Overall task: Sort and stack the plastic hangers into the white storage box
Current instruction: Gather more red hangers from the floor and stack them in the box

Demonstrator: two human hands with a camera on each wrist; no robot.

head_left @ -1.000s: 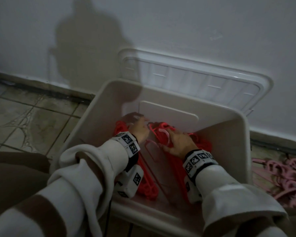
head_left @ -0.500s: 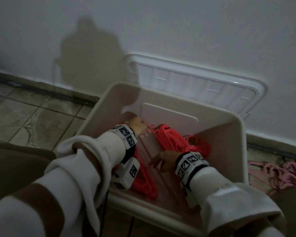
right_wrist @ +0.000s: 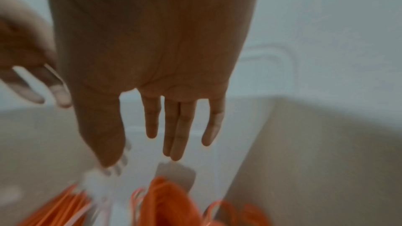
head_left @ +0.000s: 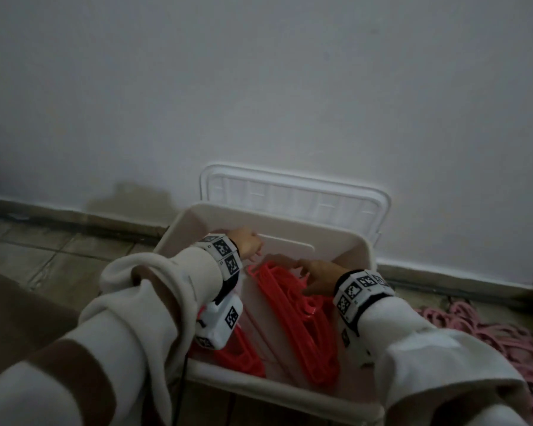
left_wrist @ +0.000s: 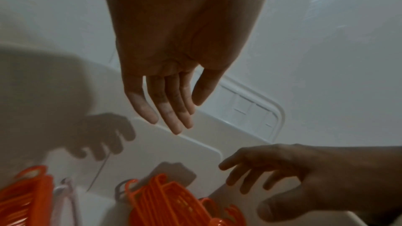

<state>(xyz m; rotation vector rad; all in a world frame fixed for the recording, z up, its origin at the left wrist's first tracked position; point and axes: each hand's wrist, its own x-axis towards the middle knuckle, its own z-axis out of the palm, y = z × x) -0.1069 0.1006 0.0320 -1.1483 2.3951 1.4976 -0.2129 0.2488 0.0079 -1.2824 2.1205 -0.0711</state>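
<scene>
Two stacks of red hangers (head_left: 293,315) lie inside the white storage box (head_left: 290,392) on the floor by the wall. The left hand (head_left: 246,242) and right hand (head_left: 317,278) hover above them, fingers straight and apart, holding nothing.

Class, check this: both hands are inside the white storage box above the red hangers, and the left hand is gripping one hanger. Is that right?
One detail is wrong. The left hand grips nothing: the left wrist view shows its fingers straight and empty above the box's white divider panel. The rest stands: both hands, the right hand too, are inside the white storage box above the red hangers.
</scene>
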